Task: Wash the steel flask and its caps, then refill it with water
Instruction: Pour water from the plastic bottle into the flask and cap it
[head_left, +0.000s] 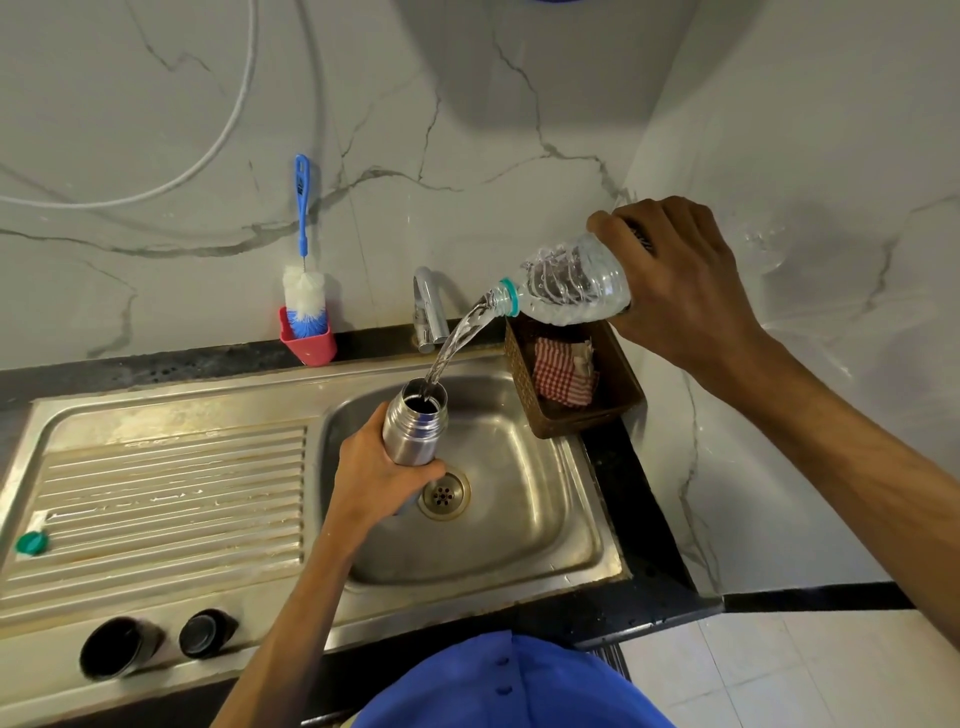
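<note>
My left hand (375, 475) grips the steel flask (415, 427) around its lower body and holds it upright over the sink basin (540, 525), mouth uncovered. My right hand (680, 283) holds a clear plastic water bottle (569, 286) tilted neck-down to the left. A stream of water (454, 345) falls from the bottle into the flask's mouth. Two dark flask caps stand on the sink's front rim at the lower left: a larger cup-shaped cap (118, 647) and a smaller cap (205, 633).
A chrome tap (428, 306) stands behind the basin. A blue-and-white bottle brush (304, 291) sits in a red holder (310, 343). A brown basket (618, 395) holds a checked cloth (561, 376). A green bottle cap (32, 543) lies on the ribbed drainboard (171, 499).
</note>
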